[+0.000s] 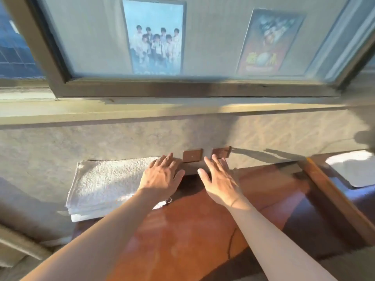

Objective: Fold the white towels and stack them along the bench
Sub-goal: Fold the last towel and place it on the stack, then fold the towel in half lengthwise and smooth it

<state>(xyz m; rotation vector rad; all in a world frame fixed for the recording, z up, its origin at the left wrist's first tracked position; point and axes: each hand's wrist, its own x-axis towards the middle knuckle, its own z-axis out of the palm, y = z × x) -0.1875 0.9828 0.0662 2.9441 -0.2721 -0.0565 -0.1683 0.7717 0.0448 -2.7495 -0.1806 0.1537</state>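
Just one stack of folded towels under flat left hand, right hand spread empty, bench

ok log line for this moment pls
left hand: flat on folded towel stack | right hand: open, empty, over bench | stack: bench left end

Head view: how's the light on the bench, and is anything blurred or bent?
Head view: low, warm sunlight rakes across the bench, leaving a soft glare patch near the forearms; the left hand and right hand cast dark shadows between them; the folded white towels are partly sunlit; the window frame bows from wide-angle distortion; the right edge is smeared.
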